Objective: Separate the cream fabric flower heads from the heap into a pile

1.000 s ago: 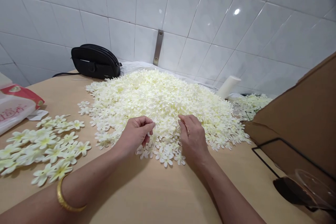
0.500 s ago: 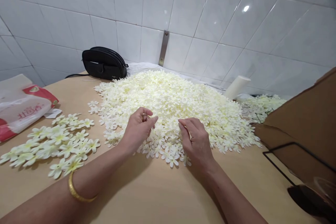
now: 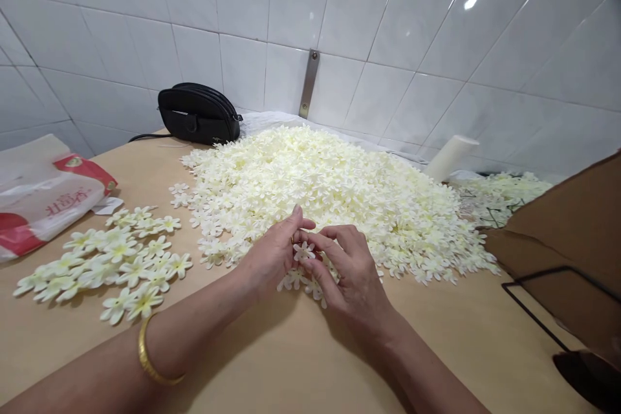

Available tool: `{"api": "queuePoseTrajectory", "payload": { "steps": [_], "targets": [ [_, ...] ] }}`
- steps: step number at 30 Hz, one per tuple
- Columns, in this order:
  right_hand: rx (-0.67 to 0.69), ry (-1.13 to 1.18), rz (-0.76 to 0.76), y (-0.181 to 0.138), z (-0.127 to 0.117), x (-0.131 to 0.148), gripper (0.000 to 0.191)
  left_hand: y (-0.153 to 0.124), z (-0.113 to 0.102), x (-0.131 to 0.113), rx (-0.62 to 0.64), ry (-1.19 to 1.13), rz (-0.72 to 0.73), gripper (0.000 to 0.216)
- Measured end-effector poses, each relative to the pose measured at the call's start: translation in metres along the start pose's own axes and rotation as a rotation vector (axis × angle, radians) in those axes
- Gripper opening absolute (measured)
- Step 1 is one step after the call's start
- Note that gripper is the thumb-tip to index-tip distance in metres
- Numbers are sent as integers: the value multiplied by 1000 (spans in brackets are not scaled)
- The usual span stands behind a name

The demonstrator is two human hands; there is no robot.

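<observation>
Single pale flower [image 3: 304, 251] sat between the two hands, just above the near edge of the main pile [image 3: 301, 174]. Right hand [image 3: 352, 272] had it in a narrow pinch, thumb below, fingers above. Left hand [image 3: 274, 249] was half curled, thumb standing up, other fingers tucked in behind the flower; whether they gripped it, couldn't tell, right fingers and petals blocked the view. Handling, as judged: very light, next to no inertia; petals thin and soft, likely to bend or crease before tearing; low slip risk given the matte look, but neighbours could snag and lift along. Best hold looked to be the centre, where the petals joined, or close to a petal root; tips would probably fold. Light fingertip force should have been plenty. Shape: rounded petals spread like a star, creamy white, yellowish at the core. Pile was a broad loose mound of the same, petals overlapping at all angles. Left cluster [image 3: 116, 265] looked larger-petalled, yellow centres stronger, lying flat on the smooth tan table [image 3: 291, 349]. Round about: glossy red-and-white plastic pack [image 3: 63, 194], smooth black bag [image 3: 196, 115] with curved top, white cylinder [image 3: 449, 158] leaning at the pile's back right, brown cardboard [image 3: 563, 226] with rough edges, shiny tiled wall [image 3: 398, 32] behind.
</observation>
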State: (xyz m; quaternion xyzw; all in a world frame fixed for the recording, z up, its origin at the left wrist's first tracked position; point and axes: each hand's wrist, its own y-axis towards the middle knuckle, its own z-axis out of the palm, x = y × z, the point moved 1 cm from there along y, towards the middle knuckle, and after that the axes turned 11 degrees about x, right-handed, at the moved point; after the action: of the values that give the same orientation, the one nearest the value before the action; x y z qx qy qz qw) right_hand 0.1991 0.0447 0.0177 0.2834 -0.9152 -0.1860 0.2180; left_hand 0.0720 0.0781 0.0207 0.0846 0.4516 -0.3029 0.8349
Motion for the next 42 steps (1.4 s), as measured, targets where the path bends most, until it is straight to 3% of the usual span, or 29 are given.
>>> {"api": "queuePoseTrajectory", "payload": {
  "steps": [4, 12, 17, 21, 26, 28, 31, 37, 42],
  "targets": [
    [59, 0, 7, -1, 5, -2, 29, 2, 0, 3, 46, -30, -5, 38],
    [-170, 34, 54, -3, -3, -13, 21, -2, 15, 4, 19, 48, 58, 16],
    [-154, 94, 88, -5, -6, -16, 21, -2, 24, 18, -37, 157, 100, 17],
    [-141, 402, 161, -6, -12, -15, 28, 2, 33, 20, -66, 239, 204, 20],
    [-135, 929, 315, -6, -24, -23, 30, 12, 37, 13, -41, 351, 212, 17],
    [-173, 1000, 324, -5, -26, -27, 27, 15, 36, 12, -16, 409, 214, 15],
    [-199, 930, 366, -5, -23, -32, 24, 17, 33, 15, -5, 458, 214, 16],
    [-107, 704, 358, -5, -17, -28, 18, 17, 24, 22, -42, 395, 199, 21],
    [-172, 510, 358, -5, -20, -23, 19, 15, 25, 18, 4, 326, 187, 23]
  ]
}}
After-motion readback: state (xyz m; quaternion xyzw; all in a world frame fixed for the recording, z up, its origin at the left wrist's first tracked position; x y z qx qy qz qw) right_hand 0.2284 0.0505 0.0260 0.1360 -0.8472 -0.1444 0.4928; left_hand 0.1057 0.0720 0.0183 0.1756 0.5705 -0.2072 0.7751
